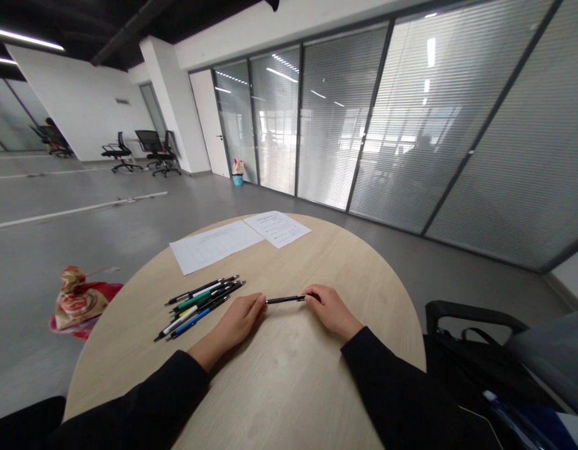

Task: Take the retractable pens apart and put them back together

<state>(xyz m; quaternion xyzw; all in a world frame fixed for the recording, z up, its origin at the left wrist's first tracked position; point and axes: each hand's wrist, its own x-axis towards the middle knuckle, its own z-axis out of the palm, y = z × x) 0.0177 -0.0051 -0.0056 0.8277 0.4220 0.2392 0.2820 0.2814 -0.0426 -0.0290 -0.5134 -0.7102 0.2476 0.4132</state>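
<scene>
A slim black pen (285, 300) lies level between my two hands, a little above or on the tabletop; I cannot tell which. The fingers of my left hand (244, 312) are closed on its left end. My right hand (328, 306) pinches the other end, fingers curled over it. To the left of my left hand is a loose pile of several pens (199, 306), with black, white, green, yellow and blue barrels, all pointing roughly the same way.
Two printed sheets, one wide paper (216, 244) and one smaller paper (278, 229), lie at the far side of the round wooden table (354, 262). A red and tan bag (82, 303) is on the floor at left. A black chair (476, 312) stands close on the right.
</scene>
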